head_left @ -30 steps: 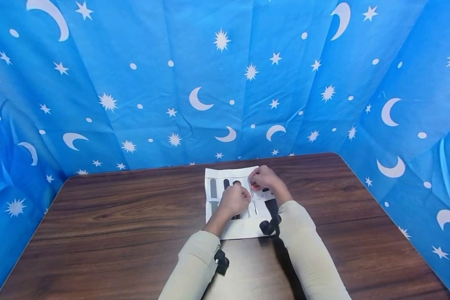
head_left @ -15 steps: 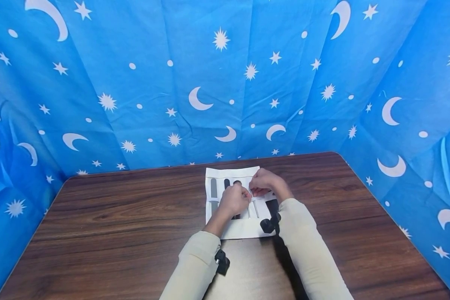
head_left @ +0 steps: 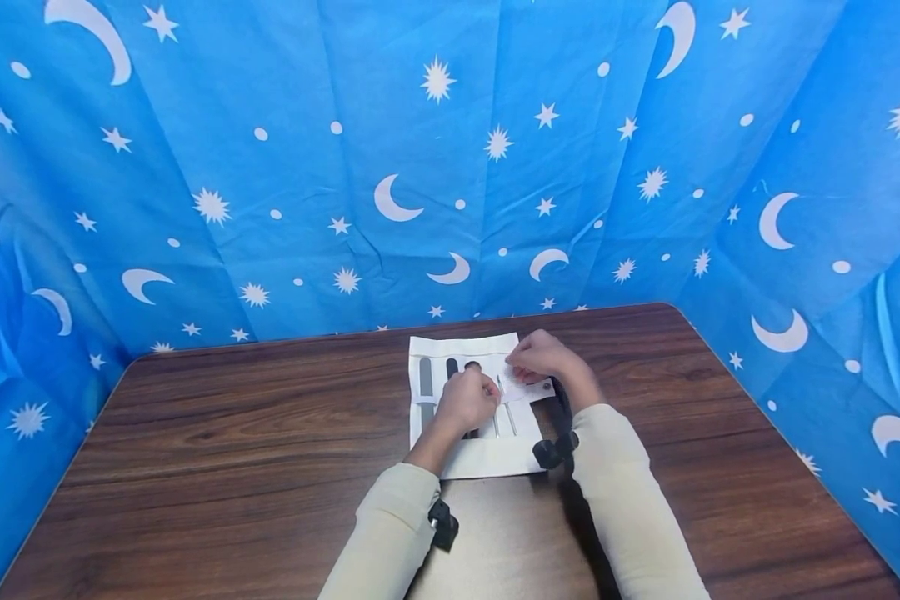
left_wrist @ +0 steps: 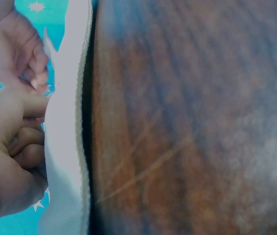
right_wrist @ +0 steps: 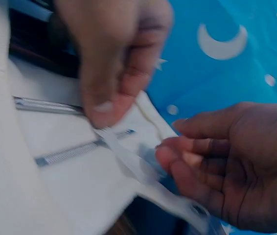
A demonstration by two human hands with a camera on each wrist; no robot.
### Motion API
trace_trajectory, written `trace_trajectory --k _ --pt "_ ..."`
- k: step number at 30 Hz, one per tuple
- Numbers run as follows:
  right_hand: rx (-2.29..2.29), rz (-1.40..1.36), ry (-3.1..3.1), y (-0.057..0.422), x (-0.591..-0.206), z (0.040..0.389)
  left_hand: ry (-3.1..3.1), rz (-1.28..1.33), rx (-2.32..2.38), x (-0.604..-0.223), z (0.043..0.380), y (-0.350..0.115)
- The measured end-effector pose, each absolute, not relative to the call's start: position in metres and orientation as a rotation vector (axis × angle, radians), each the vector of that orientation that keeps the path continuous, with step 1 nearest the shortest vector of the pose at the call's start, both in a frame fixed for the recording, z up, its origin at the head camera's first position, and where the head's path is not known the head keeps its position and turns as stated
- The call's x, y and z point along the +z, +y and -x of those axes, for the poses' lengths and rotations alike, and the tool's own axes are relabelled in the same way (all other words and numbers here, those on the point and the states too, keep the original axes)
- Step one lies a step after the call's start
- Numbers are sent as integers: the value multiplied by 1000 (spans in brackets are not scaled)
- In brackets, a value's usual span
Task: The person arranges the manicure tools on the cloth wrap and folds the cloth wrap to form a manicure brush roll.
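An unfolded white fabric tool pouch (head_left: pixel 487 461) lies on the table with several slim tools in it. My left hand (head_left: pixel 468 404) lies over its middle and pinches the edge of a white strap (right_wrist: pixel 128 159) that crosses the tools. Two thin silver metal tools with textured shafts show in the right wrist view: one metal tool (right_wrist: pixel 50 105) runs under the left fingertips, and the other metal tool (right_wrist: pixel 70 154) passes under the strap. My right hand (head_left: pixel 543 358) hovers by the pouch's upper right side, thumb and forefinger apart, nothing between them.
Grey (head_left: pixel 427 377) and black (head_left: pixel 452 367) flat tools sit in the pouch's left part. The strap's free end carries a snap button (head_left: pixel 547 386) and overhangs the right edge. Behind the dark wooden table (head_left: pixel 232 450) hangs a blue cloth (head_left: pixel 307 167) with moons and stars.
My right hand has let go of a thin metal tool and moved away to the right, uncovering the tool's tip and the strap's end. The left hand has stayed in place.
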State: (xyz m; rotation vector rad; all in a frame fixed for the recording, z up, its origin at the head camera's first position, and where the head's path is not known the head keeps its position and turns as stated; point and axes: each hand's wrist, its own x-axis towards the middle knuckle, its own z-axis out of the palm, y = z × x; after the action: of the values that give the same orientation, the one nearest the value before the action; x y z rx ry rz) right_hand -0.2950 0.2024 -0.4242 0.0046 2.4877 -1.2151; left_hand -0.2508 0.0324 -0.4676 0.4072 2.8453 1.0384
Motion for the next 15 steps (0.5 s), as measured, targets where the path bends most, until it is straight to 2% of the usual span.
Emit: trace_trajectory --k 8,15 --pt "-1439 -5 2633 248 -423 287 2843 -415 1063 -468 250 33" --pt "-1345 -110 2742 265 -441 283 2862 -420 1041 -468 251 33"
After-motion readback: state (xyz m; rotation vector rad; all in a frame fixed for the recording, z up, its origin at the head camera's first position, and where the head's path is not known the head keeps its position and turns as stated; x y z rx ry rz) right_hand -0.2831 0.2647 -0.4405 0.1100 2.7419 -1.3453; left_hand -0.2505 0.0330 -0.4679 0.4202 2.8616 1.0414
